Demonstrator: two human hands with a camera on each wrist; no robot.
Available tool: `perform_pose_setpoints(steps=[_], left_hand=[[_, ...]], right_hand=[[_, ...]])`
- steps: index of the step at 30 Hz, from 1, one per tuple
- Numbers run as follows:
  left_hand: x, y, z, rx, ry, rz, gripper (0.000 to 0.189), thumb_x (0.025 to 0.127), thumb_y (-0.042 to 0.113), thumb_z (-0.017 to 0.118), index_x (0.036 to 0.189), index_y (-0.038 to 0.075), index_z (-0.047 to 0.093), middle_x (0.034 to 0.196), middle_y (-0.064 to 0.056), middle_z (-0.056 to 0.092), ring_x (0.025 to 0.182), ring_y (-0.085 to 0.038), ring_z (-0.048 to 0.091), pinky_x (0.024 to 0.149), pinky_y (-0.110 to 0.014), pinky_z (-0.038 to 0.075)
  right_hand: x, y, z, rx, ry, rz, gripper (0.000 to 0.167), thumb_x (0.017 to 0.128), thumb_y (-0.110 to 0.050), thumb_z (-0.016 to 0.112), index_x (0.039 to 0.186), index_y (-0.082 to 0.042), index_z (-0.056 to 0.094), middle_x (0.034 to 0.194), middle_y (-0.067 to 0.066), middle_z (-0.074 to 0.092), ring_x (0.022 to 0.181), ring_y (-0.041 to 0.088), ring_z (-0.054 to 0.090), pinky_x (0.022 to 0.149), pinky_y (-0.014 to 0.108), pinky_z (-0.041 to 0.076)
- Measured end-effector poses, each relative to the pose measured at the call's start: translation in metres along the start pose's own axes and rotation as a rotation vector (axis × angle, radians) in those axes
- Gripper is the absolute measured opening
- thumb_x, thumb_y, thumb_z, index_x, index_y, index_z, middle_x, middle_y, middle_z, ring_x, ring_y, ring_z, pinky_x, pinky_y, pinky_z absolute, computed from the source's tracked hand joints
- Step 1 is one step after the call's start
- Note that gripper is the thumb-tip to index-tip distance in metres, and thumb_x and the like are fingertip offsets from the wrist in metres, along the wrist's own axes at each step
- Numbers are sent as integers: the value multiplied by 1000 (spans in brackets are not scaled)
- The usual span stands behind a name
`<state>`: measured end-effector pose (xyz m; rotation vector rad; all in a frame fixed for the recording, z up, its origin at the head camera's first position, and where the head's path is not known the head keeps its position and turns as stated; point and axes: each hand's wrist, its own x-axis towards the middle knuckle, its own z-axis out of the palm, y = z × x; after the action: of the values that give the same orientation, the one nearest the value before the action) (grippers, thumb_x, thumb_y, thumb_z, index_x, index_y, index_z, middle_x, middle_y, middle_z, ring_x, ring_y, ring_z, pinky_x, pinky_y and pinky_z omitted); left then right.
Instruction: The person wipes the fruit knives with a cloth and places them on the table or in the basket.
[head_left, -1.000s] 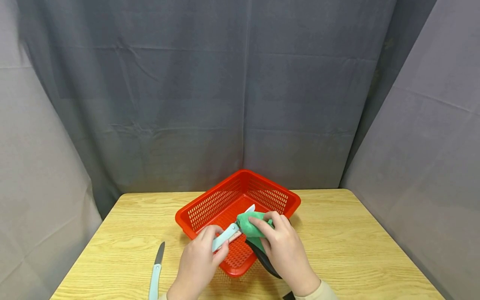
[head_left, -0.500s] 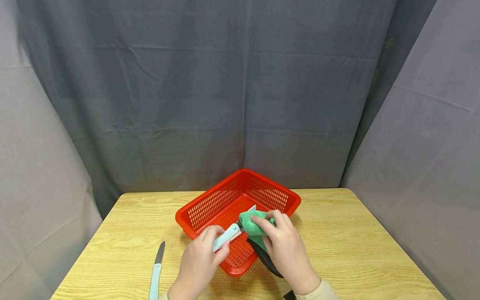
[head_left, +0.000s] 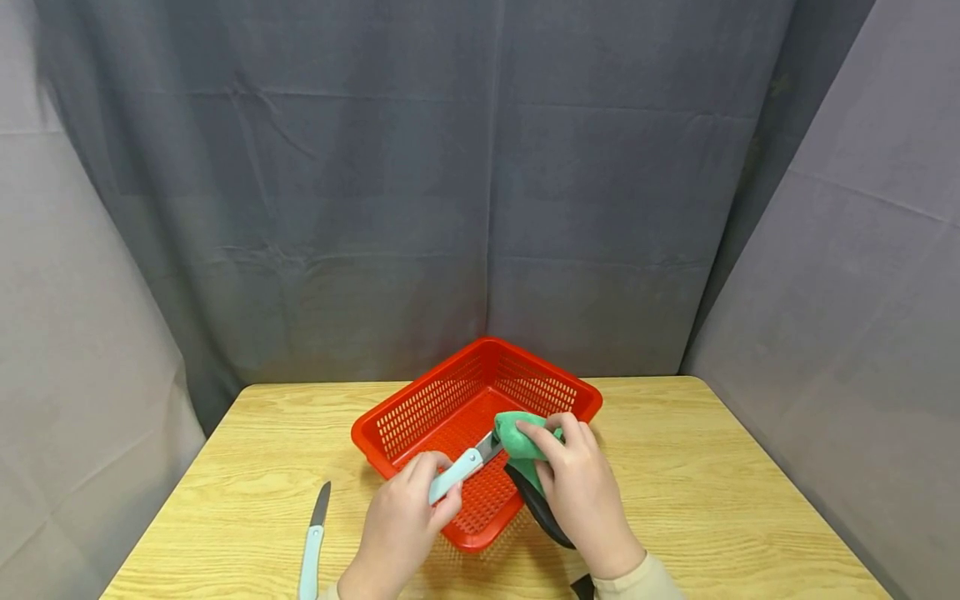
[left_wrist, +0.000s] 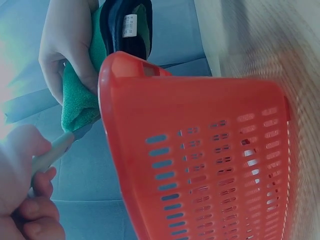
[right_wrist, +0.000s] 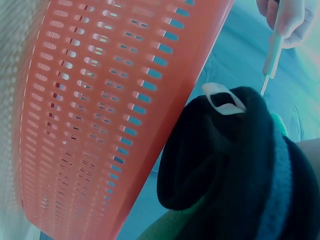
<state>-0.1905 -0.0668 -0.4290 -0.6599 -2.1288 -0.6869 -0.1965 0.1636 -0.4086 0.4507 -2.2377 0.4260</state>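
My left hand (head_left: pixel 399 515) grips the light blue handle of a folding knife (head_left: pixel 457 475), its blade pointing away to the upper right over the basket. A green cloth with a black border (head_left: pixel 517 435) is wrapped round the tip end of that blade, leaving bare steel near the handle. My right hand (head_left: pixel 583 492) pinches this cloth from above, thumb and fingers on either side. Its black part (right_wrist: pixel 215 150), with a white tag, hangs below the right hand outside the basket. In the left wrist view, the knife handle (left_wrist: pixel 52 151) ends close to the bunched green cloth (left_wrist: pixel 80 102).
A red perforated plastic basket (head_left: pixel 420 396) stands directly beneath both hands, turned cornerwise. Left of it, a second light blue knife (head_left: pixel 312 546) lies unfolded on the wooden table (head_left: pixel 697 475). Grey curtains (head_left: pixel 360 183) close off the back and sides.
The right hand has drawn the cloth up and right along the blade, from near the handle to the tip. More blade shows near the handle; the left hand has barely shifted.
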Motion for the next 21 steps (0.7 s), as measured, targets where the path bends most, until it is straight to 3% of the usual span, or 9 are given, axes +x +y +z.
perform_pose_setpoints(steps=[5,12,21], left_hand=[[0,0,1,11,1,-4,31,73,12,84,97,11,64,72,12,47,55,4,27,50,-8,23],[0,2,-1,10,-26,-100,29,75,12,83,97,10,64,72,9,51,54,2,31,49,-12,28],[0,2,-2,18,-36,-146,29,76,14,83,97,10,64,73,7,54,54,0,37,49,-15,32]], right_hand=[[1,4,0,-28,10,38,56,70,9,87,119,-17,75,102,12,59,85,29,57,73,41,58],[3,7,-4,-38,49,79,55,71,9,86,120,-15,74,103,13,59,83,29,56,72,42,58],[3,0,-9,-5,2,-8,60,69,6,89,122,-19,74,105,9,60,86,26,58,75,40,58]])
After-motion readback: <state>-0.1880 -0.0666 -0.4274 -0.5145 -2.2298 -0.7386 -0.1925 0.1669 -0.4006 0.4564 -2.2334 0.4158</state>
